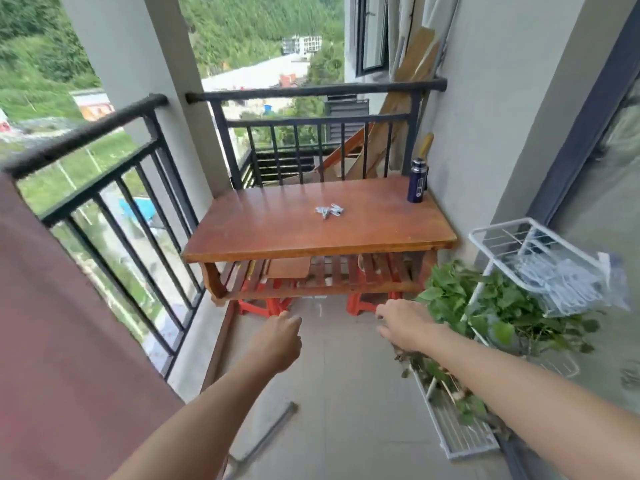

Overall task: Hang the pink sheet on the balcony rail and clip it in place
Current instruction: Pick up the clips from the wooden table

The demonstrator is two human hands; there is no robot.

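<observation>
The pink sheet (pixel 62 341) hangs over the black balcony rail (pixel 86 129) at the near left and covers its bars there. A small pile of pale metal clips (pixel 329 211) lies on the brown wooden table (pixel 277 233) ahead. My left hand (pixel 278 341) reaches forward over the floor with loosely curled fingers and holds nothing. My right hand (pixel 403 323) stretches forward beside it, fingers relaxed and bent down, also holding nothing. Both hands are well short of the table.
A dark blue flask (pixel 418 181) stands at the table's far right corner. A white wire rack (pixel 526 251) with a bag of clips and a leafy plant (pixel 491 306) fills the right side. Red stools (pixel 266 304) sit under the table. A metal pole (pixel 263 441) lies on the floor.
</observation>
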